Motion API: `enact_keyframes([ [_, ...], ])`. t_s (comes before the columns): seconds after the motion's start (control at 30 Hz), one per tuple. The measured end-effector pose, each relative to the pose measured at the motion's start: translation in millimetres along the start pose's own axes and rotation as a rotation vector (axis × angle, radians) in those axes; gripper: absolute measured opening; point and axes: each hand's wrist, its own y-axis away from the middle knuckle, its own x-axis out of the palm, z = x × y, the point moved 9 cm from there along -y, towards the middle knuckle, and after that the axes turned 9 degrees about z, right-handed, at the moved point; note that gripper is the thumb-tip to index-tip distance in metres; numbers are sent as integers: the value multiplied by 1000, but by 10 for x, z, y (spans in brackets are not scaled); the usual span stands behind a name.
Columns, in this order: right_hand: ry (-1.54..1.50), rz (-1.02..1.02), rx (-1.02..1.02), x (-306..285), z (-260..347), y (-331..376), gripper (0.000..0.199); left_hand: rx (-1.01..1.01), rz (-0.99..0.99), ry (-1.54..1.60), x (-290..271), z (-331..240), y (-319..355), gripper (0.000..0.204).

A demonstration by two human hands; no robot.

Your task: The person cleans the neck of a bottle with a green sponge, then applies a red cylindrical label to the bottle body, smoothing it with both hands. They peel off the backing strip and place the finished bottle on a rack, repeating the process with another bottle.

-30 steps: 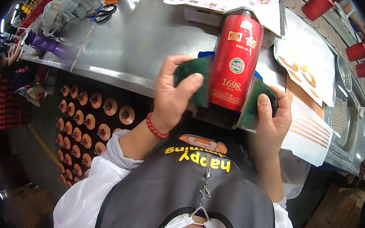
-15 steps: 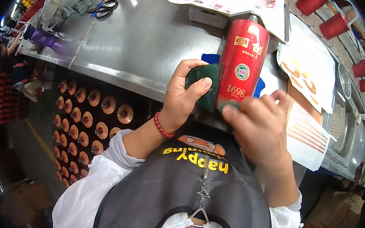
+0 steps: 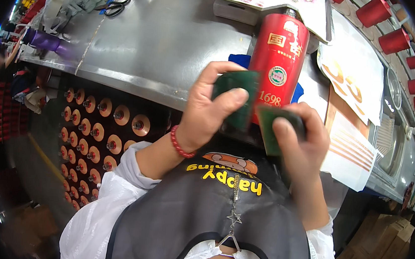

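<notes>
While the red bottle extends lengthwise, neck pointing away, both hands grip green plates.

dark grey apron edged in black, yellow lettering, orange cartoon print, silver star charm, white sleeves, red beaded bracelet

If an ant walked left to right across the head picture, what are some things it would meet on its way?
Purple bottle → scissors → left hand → red bottle → striped paper.
</notes>
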Motion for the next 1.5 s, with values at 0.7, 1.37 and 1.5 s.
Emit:
enact_keyframes([
  [0.7,671,256,-570,7,310,-188,25,703,573,-1183,415,-746,-406,31],
  [1.37,885,35,225,-1825,-790,860,35,-148,-112,-448,-1125,375,-638,29],
  [1.5,1074,-17,328,-1729,-835,1477,29,-176,-75,-945,-1286,427,-549,42],
])
